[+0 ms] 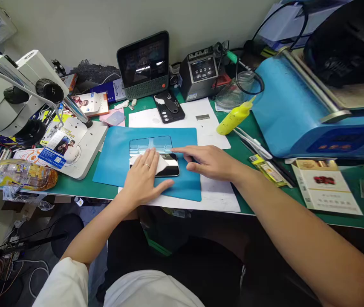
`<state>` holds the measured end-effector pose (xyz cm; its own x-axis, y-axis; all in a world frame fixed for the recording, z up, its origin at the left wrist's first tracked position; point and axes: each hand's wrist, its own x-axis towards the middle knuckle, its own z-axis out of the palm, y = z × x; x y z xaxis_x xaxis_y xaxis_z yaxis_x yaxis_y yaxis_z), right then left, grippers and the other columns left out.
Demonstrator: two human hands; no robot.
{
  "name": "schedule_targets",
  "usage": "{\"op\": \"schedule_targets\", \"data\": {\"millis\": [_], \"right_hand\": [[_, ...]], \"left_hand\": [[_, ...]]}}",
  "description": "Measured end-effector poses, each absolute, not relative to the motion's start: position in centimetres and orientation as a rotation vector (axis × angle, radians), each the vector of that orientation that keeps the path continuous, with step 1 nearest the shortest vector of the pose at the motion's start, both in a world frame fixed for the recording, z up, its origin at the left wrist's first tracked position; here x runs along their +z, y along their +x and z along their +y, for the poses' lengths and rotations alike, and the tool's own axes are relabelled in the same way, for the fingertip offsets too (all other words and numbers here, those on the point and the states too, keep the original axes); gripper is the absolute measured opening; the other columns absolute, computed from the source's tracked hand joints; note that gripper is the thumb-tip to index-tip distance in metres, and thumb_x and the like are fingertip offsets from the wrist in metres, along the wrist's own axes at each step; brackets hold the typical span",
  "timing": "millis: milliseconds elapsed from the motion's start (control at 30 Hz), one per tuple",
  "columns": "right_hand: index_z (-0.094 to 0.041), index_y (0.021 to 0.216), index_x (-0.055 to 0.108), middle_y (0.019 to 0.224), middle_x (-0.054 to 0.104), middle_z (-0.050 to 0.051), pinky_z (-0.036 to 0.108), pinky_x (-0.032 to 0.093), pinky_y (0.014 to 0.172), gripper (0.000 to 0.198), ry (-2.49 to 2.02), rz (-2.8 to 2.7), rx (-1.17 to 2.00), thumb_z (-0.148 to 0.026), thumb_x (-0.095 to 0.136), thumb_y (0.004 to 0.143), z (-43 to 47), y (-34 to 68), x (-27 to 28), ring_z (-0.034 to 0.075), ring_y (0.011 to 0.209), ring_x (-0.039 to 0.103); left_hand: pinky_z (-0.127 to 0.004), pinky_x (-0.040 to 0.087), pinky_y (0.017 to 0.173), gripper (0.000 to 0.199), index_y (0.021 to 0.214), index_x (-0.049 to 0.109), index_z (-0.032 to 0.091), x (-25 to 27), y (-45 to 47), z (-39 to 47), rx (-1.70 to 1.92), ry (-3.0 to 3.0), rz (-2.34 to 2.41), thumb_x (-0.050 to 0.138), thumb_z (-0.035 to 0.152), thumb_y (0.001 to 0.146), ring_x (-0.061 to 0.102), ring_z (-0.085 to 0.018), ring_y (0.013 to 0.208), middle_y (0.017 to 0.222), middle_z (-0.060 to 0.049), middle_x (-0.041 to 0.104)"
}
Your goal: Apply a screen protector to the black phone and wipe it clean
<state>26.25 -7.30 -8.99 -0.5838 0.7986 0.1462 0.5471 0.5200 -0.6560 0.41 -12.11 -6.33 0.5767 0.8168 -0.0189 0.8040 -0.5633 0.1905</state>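
A phone (173, 170) with a dark, glossy face lies on the blue mat (113, 164). Along its far side is a clear, thin panel (137, 143) with a dark outline; whether it is joined to the phone I cannot tell. My left hand (143, 177) rests flat over the phone, fingers stretched out and pressing a white wipe (162, 164) against it. A ring is on one finger. From the right, my right hand (209, 162) reaches in with its index finger extended to the panel's right edge. Its thumb is apart and the other fingers are curled, with nothing visible in them.
Behind the mat lie a black phone back (166, 113) and a smart display (143, 64). Right are a yellow squeeze bottle (235, 118), tweezers (255, 145) and a blue machine (297, 115). A microscope (15, 98) and an oil-coloured plastic bottle (22, 174) stand left.
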Motion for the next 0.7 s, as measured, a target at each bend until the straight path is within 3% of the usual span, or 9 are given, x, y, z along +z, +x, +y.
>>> {"op": "schedule_targets", "data": {"millis": [200, 533, 700], "right_hand": [[-0.018, 0.144, 0.063, 0.086, 0.071, 0.009, 0.032, 0.043, 0.064, 0.096, -1.095, -2.332, 0.788, -0.089, 0.027, 0.090, -7.2, 26.1, -8.7, 0.024, 0.073, 0.064], [-0.022, 0.145, 0.063, 0.085, 0.071, 0.007, 0.032, 0.043, 0.063, 0.094, -1.073, -2.323, 0.783, -0.089, 0.026, 0.090, -7.2, 26.3, -9.0, 0.023, 0.071, 0.063], [-0.017, 0.146, 0.062, 0.087, 0.072, 0.009, 0.034, 0.045, 0.066, 0.100, -1.091, -2.322, 0.802, -0.090, 0.024, 0.089, -7.2, 26.2, -8.9, 0.025, 0.075, 0.065]], "left_hand": [[-0.049, 0.018, 0.131, 0.105, 0.162, 0.026, 0.002, -7.0, 3.1, -13.9, 0.141, 2.657, 1.278, 0.027, 0.083, 0.097, 0.012, -0.033, 0.162, 0.171, -0.022, 0.021], [-0.048, 0.018, 0.132, 0.098, 0.162, 0.028, 0.002, -6.9, 3.1, -12.7, 0.115, 2.623, 1.416, 0.021, 0.078, 0.101, 0.016, -0.032, 0.162, 0.171, -0.022, 0.021], [-0.047, 0.018, 0.132, 0.099, 0.163, 0.027, 0.004, -7.1, 3.6, -13.6, 0.106, 2.705, 1.224, 0.025, 0.079, 0.100, 0.014, -0.030, 0.162, 0.171, -0.020, 0.023]]}}
